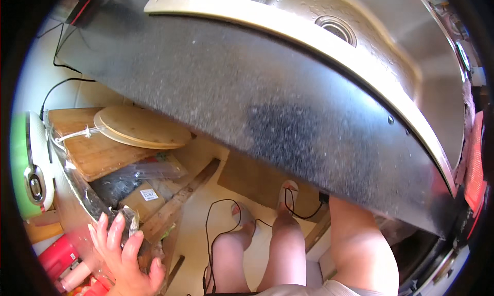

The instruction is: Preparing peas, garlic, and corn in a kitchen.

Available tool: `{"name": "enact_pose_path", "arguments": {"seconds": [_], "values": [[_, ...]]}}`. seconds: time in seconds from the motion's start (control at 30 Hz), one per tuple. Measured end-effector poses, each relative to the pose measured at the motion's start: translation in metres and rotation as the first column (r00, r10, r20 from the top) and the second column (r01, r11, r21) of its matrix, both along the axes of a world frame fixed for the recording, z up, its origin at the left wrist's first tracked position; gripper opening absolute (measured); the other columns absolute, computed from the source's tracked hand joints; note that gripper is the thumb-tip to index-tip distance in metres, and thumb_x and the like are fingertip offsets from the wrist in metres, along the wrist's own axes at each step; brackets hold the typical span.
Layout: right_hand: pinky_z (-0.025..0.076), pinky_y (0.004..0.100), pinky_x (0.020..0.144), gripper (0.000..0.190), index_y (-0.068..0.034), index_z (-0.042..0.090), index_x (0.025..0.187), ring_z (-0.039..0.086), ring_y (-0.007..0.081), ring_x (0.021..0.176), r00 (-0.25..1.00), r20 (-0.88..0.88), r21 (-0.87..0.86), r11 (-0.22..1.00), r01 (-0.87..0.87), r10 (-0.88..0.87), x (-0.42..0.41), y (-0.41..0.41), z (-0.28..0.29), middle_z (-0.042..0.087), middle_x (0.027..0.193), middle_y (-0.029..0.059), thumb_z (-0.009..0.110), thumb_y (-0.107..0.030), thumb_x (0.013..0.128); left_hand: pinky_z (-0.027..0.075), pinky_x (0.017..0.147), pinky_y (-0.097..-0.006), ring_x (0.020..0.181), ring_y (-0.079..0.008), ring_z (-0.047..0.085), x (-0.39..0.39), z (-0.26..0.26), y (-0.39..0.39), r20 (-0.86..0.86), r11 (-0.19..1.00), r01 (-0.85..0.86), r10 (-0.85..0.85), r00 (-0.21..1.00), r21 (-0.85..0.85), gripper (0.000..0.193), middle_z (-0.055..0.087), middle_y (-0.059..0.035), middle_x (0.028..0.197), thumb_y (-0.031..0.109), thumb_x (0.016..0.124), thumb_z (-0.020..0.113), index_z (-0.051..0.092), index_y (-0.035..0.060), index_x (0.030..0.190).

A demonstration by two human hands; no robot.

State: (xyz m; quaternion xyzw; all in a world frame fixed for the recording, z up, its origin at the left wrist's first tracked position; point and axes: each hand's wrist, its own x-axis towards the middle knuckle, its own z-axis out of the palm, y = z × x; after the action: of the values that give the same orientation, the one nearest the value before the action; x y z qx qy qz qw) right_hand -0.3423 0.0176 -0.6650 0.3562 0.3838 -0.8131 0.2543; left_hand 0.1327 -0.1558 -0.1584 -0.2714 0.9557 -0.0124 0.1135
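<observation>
My left hand (127, 253) is at the lower left, fingers spread, with nothing held. It hovers over or beside a shelf edge with crumpled plastic; whether it touches this is unclear. My right forearm (361, 242) reaches under the dark speckled countertop (216, 84), which hides the right hand. Above the left hand lie a cardboard box (141, 203) with a white label and a dark plastic bag (115, 188). Farther up, round wooden boards (146, 126) rest on a rectangular wooden board (81, 145).
A stainless steel sink (389, 30) with a drain (337, 30) lies beyond the countertop. A green and white appliance (36, 172) and a red container (60, 255) stand at the left. Black cable (208, 234) hangs by my legs; a brown mat (251, 180) is on the floor.
</observation>
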Motion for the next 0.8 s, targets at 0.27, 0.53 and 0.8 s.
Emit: {"name": "enact_pose_path", "arguments": {"seconds": [0.27,0.53,0.8], "values": [[0.053,0.0413,0.070,0.015,-0.011,0.054,0.095,0.060,0.0247,0.085,1.000,0.007,-0.011,1.000,0.020,-0.019,-0.012,-0.024,-0.021,0.060,0.095,0.0071,0.055,-0.018,0.081,0.016,0.099,-0.0614,0.124,-0.0467,0.026,0.000,0.001,0.000,0.011,1.000,-0.020,0.020,1.000,0.005,0.046,0.035,-0.0229,0.131,0.025,0.072,0.052,0.042,0.0063,0.114],[0.053,0.0419,0.071,0.015,-0.011,0.054,0.094,0.059,0.0250,0.085,0.999,-0.026,-0.027,0.999,0.023,-0.024,-0.024,-0.027,-0.024,0.060,0.096,0.0072,0.055,-0.018,0.081,0.017,0.099,-0.0601,0.124,-0.0473,0.025,-0.005,-0.002,0.001,-0.012,0.999,-0.029,0.029,1.000,0.013,0.045,0.033,-0.0243,0.132,0.022,0.074,0.051,0.041,0.0057,0.115],[0.053,0.0425,0.071,0.015,-0.011,0.054,0.094,0.059,0.0253,0.086,1.000,0.016,0.069,0.998,-0.010,0.009,0.049,0.030,0.022,0.060,0.096,0.0074,0.055,-0.017,0.080,0.015,0.101,-0.0598,0.124,-0.0437,0.027,-0.005,-0.003,-0.002,-0.057,0.999,-0.025,0.027,0.998,0.033,0.055,0.035,-0.0205,0.132,0.012,0.063,0.057,0.043,0.0077,0.116]]}}
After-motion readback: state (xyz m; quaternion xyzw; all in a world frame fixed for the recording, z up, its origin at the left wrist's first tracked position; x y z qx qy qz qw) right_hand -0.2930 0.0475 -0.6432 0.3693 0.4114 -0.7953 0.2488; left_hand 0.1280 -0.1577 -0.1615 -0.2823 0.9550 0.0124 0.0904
